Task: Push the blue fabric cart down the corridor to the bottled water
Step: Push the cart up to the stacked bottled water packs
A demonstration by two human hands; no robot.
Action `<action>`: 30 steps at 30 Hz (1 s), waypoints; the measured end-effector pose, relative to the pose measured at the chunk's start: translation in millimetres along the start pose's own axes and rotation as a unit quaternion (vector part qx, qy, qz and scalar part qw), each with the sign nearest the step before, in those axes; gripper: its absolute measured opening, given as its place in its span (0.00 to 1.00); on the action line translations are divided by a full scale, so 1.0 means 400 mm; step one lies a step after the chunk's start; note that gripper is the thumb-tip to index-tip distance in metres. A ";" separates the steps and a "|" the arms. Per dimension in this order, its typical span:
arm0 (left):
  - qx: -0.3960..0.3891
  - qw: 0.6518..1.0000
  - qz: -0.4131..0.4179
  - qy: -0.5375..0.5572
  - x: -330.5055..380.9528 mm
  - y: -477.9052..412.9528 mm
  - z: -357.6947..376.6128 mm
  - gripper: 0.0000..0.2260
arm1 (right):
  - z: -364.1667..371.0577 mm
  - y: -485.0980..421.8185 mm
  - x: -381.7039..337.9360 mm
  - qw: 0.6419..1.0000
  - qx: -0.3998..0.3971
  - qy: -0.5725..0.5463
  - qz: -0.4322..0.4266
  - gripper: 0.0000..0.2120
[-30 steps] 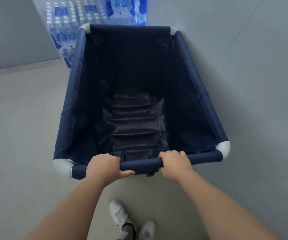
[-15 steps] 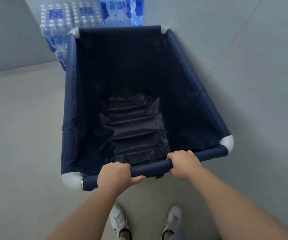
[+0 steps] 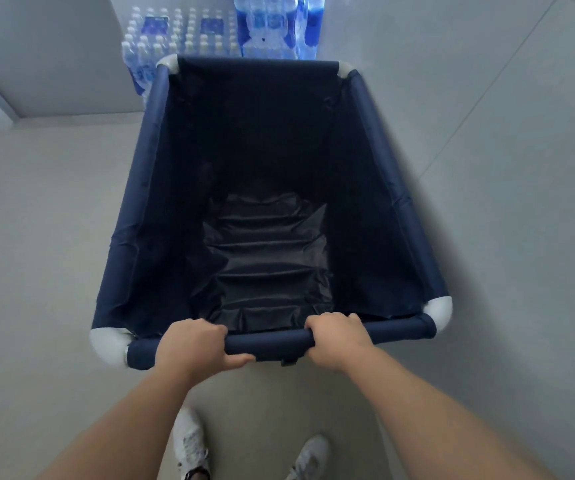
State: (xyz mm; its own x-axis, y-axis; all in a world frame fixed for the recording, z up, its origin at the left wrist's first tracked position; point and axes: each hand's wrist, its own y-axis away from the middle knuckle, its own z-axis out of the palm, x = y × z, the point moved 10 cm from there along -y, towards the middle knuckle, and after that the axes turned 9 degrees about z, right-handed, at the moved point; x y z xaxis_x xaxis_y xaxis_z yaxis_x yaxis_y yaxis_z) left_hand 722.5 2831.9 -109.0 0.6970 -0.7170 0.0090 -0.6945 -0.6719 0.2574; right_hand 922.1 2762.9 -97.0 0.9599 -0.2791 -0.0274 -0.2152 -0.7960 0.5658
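Observation:
The blue fabric cart [image 3: 140, 188] fills the middle of the view, a deep navy bin on a frame with white corner joints, empty inside. My left hand [image 3: 192, 348] and my right hand [image 3: 338, 341] both grip its near top bar, about a hand's width apart. Packs of bottled water [image 3: 182, 36] stand stacked against the far wall, right behind the cart's far rim, with a taller blue-wrapped pack [image 3: 275, 26] to their right. The cart's far edge hides the lower part of the packs.
A grey wall [image 3: 486, 133] runs close along the cart's right side. Another wall [image 3: 47, 53] closes the corridor's far end at the left. Pale floor [image 3: 36, 254] lies open to the left. My two white shoes [image 3: 189, 441] show below the bar.
The cart has swung back to the right and squared up with the water packs. My feet have stepped, the right shoe now further right. Both hands kept their grip.

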 end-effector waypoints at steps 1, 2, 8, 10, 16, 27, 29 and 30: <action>-0.002 1.000 -0.003 -0.001 -0.002 -0.006 -0.001 0.33 | -0.002 -0.007 0.003 1.000 0.000 -0.003 -0.006 0.12; -0.005 1.000 -0.006 -0.003 -0.003 -0.012 -0.002 0.34 | -0.005 -0.013 0.005 1.000 0.001 -0.005 -0.010 0.11; -0.040 0.999 -0.023 0.011 -0.012 -0.029 0.014 0.34 | -0.001 -0.039 0.005 1.000 -0.019 0.003 -0.017 0.12; -0.048 0.998 -0.025 0.025 -0.019 -0.034 0.020 0.34 | -0.001 -0.048 0.006 0.999 -0.038 0.002 -0.011 0.11; -0.089 0.991 0.002 0.096 -0.014 -0.053 0.034 0.32 | -0.017 -0.061 0.013 0.998 -0.061 -0.002 0.017 0.14; -0.097 0.985 0.015 0.143 -0.037 -0.092 0.020 0.35 | -0.030 -0.106 0.008 0.996 -0.064 0.039 0.047 0.28; -0.095 0.985 0.016 0.143 -0.040 -0.098 0.022 0.35 | -0.025 -0.116 0.007 0.993 -0.093 0.040 0.058 0.26; -0.092 0.985 0.016 0.144 -0.042 -0.101 0.023 0.34 | -0.022 -0.121 0.006 0.991 -0.109 0.039 0.063 0.24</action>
State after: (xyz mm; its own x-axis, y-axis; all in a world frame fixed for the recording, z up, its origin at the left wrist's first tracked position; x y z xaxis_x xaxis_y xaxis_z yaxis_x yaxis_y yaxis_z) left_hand 737.0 2869.4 -128.4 0.7156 -0.6367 0.2872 -0.6910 -0.5856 0.4237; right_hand 936.5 2805.5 -117.1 0.9406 -0.3199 0.1134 -0.2983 -0.6197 0.7259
